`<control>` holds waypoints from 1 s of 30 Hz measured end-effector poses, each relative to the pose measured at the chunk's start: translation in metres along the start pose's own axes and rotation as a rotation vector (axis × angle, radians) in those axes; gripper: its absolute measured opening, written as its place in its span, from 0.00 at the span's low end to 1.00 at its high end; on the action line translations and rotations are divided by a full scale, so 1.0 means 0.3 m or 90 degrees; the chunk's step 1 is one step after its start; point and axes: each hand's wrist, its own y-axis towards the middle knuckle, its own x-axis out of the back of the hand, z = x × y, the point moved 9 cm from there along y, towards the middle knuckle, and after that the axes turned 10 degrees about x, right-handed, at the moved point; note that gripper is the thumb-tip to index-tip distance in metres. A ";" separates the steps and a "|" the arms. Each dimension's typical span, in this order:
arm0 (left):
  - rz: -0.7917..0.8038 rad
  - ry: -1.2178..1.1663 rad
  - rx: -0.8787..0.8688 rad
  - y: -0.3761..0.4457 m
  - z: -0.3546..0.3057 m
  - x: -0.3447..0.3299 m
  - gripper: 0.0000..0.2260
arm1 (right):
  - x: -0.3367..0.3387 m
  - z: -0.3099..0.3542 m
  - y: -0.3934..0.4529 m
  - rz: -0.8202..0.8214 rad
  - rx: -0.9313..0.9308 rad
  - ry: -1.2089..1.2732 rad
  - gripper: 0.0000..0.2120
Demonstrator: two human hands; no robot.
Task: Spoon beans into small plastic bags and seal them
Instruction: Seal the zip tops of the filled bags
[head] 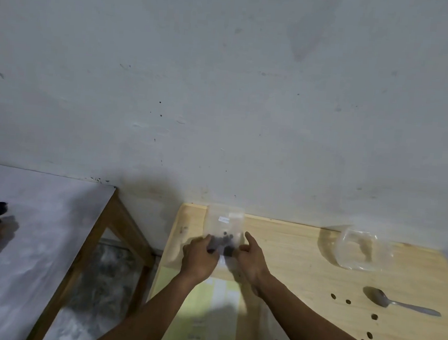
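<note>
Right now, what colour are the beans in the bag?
Dark, nearly black beans, seen in the head view, in the clear bag.

Both hands hold a small clear bag (224, 229) of dark beans (223, 244) upright over the wooden desk (304, 263), the left hand (200, 258) and right hand (253, 259) each with a grip on a lower corner. A spoon (398, 303) lies to the right among loose beans (374, 317), behind it another bag (363, 250).

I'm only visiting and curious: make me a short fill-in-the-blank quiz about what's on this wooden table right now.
1. Both hands hold a small clear bag with dark ____ inside.
2. The metal spoon lies on the table, to the ____ of the hands.
3. The right hand and left hand grip the bag's ____ end.

Missing words: beans; right; lower
</note>
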 end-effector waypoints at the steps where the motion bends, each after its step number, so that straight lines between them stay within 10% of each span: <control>1: 0.002 0.020 -0.003 0.002 -0.004 -0.003 0.22 | -0.001 -0.006 0.010 0.000 0.003 -0.003 0.24; 12: -0.072 -0.032 -0.110 -0.085 -0.018 0.033 0.16 | 0.165 -0.034 -0.064 -0.029 0.052 -0.159 0.23; 25: 0.354 0.008 -0.040 -0.443 0.016 -0.405 0.24 | 0.472 -0.452 -0.387 -0.099 -0.156 -0.330 0.16; 30: 0.317 0.021 -0.077 -0.512 -0.009 -0.428 0.05 | 0.449 -0.455 -0.448 -0.170 -0.103 -0.227 0.24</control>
